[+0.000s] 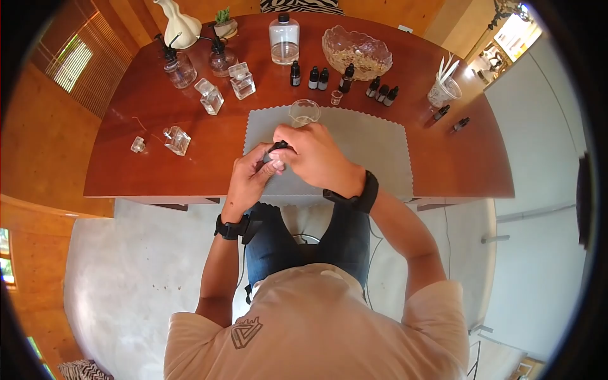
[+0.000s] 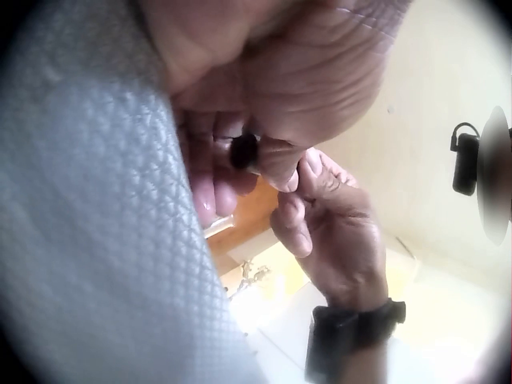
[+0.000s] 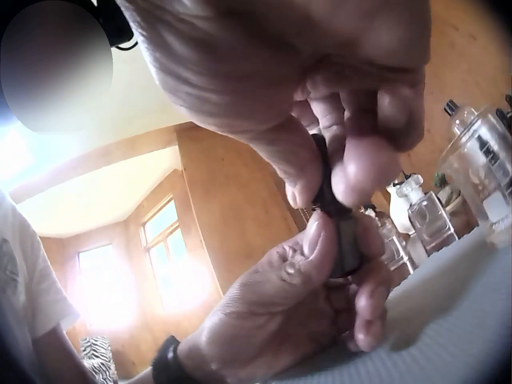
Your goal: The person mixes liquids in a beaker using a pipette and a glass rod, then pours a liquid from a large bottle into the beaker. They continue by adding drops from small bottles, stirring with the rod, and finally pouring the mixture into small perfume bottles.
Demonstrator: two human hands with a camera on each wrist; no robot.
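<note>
A small dark dropper bottle [image 3: 346, 246] is held between both hands above the grey cloth [image 1: 354, 149]. The left hand [image 1: 249, 176] grips its body, fingers curled round it, in the right wrist view from below. With thumb and fingers the right hand [image 1: 320, 158] pinches the black cap [image 3: 322, 164] at the top. In the left wrist view a dark round end of the bottle [image 2: 244, 150] shows between the left fingers, and the right hand [image 2: 340, 232] is beyond them. Just past the hands stands a clear cup [image 1: 304, 111] on the cloth.
Several dark dropper bottles [image 1: 314, 78] stand behind the cloth, with a tiny glass jar [image 1: 336, 97] near them. Glass bottles [image 1: 211, 98] are at the left, a large clear bottle [image 1: 284, 44] and a glass bowl [image 1: 358, 54] at the back, a cup of white sticks [image 1: 443, 92] at the right.
</note>
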